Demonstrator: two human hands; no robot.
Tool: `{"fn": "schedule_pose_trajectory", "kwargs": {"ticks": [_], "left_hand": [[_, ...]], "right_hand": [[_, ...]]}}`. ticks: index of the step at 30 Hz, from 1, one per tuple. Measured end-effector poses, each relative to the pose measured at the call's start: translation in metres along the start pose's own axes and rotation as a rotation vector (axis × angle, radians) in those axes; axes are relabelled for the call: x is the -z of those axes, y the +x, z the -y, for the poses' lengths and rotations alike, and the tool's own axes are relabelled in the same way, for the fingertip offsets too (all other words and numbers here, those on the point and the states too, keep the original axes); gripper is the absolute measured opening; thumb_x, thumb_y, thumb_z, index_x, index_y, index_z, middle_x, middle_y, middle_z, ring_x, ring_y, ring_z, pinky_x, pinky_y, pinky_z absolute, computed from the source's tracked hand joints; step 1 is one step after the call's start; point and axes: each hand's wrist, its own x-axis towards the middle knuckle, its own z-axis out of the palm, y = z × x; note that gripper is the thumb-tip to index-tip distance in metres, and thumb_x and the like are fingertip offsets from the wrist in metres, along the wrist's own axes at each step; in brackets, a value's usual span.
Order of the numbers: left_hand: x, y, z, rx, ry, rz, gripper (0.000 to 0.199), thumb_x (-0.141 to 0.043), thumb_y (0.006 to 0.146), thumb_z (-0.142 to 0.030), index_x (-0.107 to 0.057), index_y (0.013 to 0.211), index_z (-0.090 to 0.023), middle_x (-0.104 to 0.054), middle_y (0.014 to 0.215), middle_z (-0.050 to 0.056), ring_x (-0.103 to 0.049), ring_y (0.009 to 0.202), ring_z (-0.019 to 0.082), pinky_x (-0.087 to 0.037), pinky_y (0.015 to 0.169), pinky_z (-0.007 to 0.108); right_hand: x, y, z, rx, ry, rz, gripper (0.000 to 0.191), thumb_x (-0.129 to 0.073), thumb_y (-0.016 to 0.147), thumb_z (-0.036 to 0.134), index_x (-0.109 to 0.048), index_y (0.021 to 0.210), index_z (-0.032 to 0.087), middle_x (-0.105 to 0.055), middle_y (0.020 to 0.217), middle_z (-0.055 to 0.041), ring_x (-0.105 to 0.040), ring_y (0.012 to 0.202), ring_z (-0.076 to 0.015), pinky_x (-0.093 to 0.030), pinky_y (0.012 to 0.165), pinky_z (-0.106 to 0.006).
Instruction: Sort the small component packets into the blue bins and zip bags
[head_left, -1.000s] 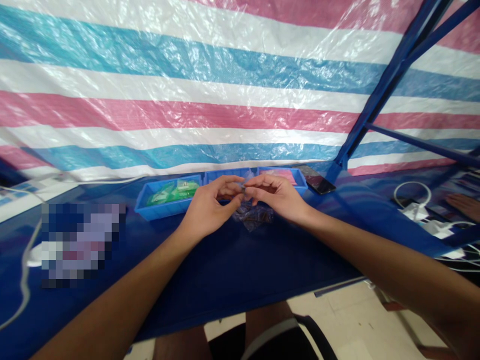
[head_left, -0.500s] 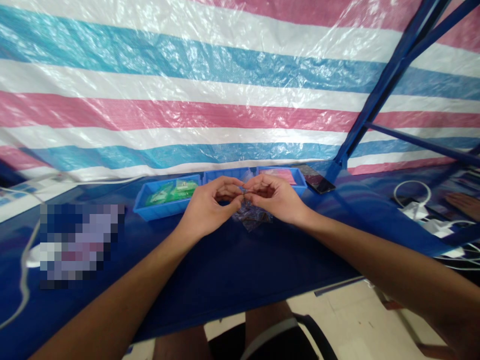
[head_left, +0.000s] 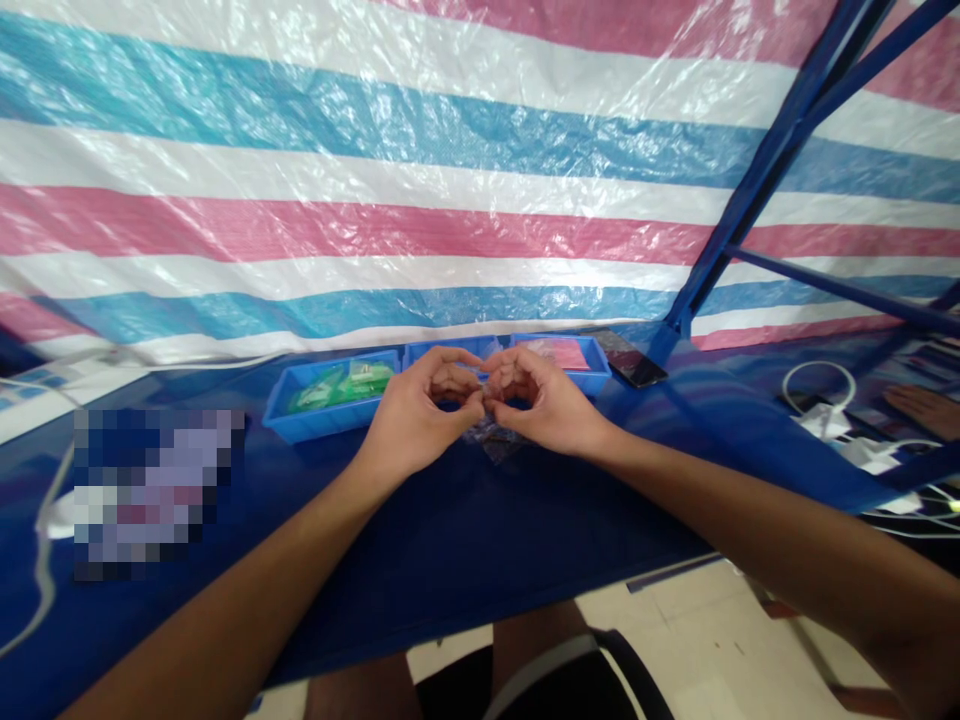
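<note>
My left hand [head_left: 429,410] and my right hand [head_left: 541,402] meet at the fingertips above the middle of the blue table. Both pinch a crinkled clear plastic bag [head_left: 501,443], which hangs below the fingers; its contents are too dark and small to make out. Behind my left hand stands a blue tray [head_left: 289,425] with green packets [head_left: 346,384]. A second blue tray [head_left: 450,350] is partly hidden behind my hands. The third blue tray [head_left: 600,378], behind my right hand, holds pink packets [head_left: 559,353].
A dark phone [head_left: 637,368] lies right of the trays. White chargers and cables [head_left: 829,420] are at the right, near another person's hand [head_left: 921,408]. A blurred-out item [head_left: 161,490] and a white cable [head_left: 45,570] lie left. A blue metal frame [head_left: 750,205] rises at back right.
My fingertips have shifted slightly on the plastic bag, with fingers more curved and the bag showing less below them. The view has moved a little.
</note>
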Motion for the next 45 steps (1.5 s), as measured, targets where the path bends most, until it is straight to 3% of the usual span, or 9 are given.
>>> {"fn": "schedule_pose_trajectory", "kwargs": {"ticks": [5,9,19,24,28,31,35,39,45], "left_hand": [[-0.006,-0.002,-0.007,0.013,-0.066,-0.042,0.04,-0.084,0.087,-0.026,-0.067,0.123,-0.02,-0.084,0.1,0.004,-0.083,0.093,0.023,-0.066,0.091,0.035],[-0.004,-0.001,-0.009,0.075,-0.088,-0.063,0.047,-0.092,0.085,-0.038,-0.069,0.121,-0.021,-0.085,0.102,0.007,-0.083,0.097,0.026,-0.066,0.085,0.035],[0.001,0.005,0.006,0.039,-0.086,-0.089,0.049,-0.089,0.091,-0.042,-0.071,0.131,-0.02,-0.084,0.107,0.008,-0.081,0.101,0.025,-0.062,0.096,0.036],[0.007,0.008,0.007,0.03,-0.08,-0.194,0.049,-0.09,0.088,-0.037,-0.073,0.13,-0.019,-0.079,0.101,0.004,-0.077,0.098,0.02,-0.06,0.096,0.032],[0.009,0.009,0.003,0.101,-0.171,-0.238,0.046,-0.091,0.085,-0.036,-0.078,0.127,-0.02,-0.079,0.102,0.003,-0.078,0.095,0.02,-0.063,0.096,0.032],[0.007,0.009,0.001,0.15,-0.333,-0.25,0.035,-0.093,0.083,-0.037,-0.081,0.11,-0.019,-0.081,0.101,0.004,-0.08,0.099,0.022,-0.065,0.102,0.037],[0.006,0.01,-0.002,0.217,-0.5,-0.253,0.038,-0.099,0.075,-0.036,-0.076,0.1,-0.017,-0.081,0.096,0.003,-0.082,0.098,0.022,-0.067,0.104,0.042],[0.006,0.011,-0.003,0.276,-0.562,-0.206,0.037,-0.097,0.079,-0.033,-0.07,0.099,-0.017,-0.084,0.102,0.006,-0.084,0.101,0.024,-0.069,0.1,0.042],[0.008,0.012,-0.003,0.335,-0.63,-0.17,0.045,-0.091,0.086,-0.026,-0.074,0.128,-0.022,-0.083,0.118,0.007,-0.084,0.099,0.022,-0.072,0.097,0.041]], "right_hand": [[0.0,-0.002,0.003,-0.013,-0.071,0.006,0.045,-0.081,0.084,0.023,-0.062,0.124,0.025,-0.066,0.089,0.0041,-0.067,0.08,-0.014,-0.058,0.08,-0.029],[0.001,-0.002,0.003,-0.037,-0.079,0.012,0.046,-0.082,0.085,0.027,-0.062,0.127,0.024,-0.074,0.096,0.001,-0.074,0.088,-0.0179,-0.061,0.085,-0.032],[0.007,0.002,-0.007,-0.099,-0.003,0.024,0.037,-0.082,0.089,0.031,-0.064,0.121,0.023,-0.078,0.095,0.0004,-0.075,0.085,-0.0176,-0.06,0.079,-0.03],[0.011,0.0,-0.003,0.011,-0.392,0.119,0.032,-0.086,0.091,0.036,-0.073,0.116,0.022,-0.077,0.098,-0.0027,-0.069,0.079,-0.0171,-0.055,0.073,-0.03],[0.013,-0.002,0.001,0.165,-0.607,0.317,0.01,-0.08,0.097,0.022,-0.082,0.107,0.021,-0.078,0.111,-0.0082,-0.073,0.096,-0.0214,-0.058,0.092,-0.036],[0.013,-0.001,0.0,0.197,-0.634,0.364,0.016,-0.072,0.101,0.013,-0.083,0.107,0.021,-0.081,0.11,-0.0087,-0.075,0.101,-0.0233,-0.057,0.098,-0.039],[0.012,0.0,0.0,0.217,-0.709,0.347,0.018,-0.071,0.098,0.008,-0.081,0.105,0.022,-0.081,0.105,-0.0072,-0.074,0.1,-0.024,-0.056,0.096,-0.038],[0.011,0.0,0.0,0.242,-0.78,0.35,0.017,-0.069,0.094,0.006,-0.076,0.1,0.02,-0.079,0.1,-0.0067,-0.071,0.096,-0.0236,-0.054,0.093,-0.037],[0.016,0.002,0.005,0.114,-0.552,0.164,0.013,-0.071,0.09,0.012,-0.067,0.097,0.023,-0.077,0.094,-0.0029,-0.073,0.085,-0.0212,-0.057,0.083,-0.035]]}}
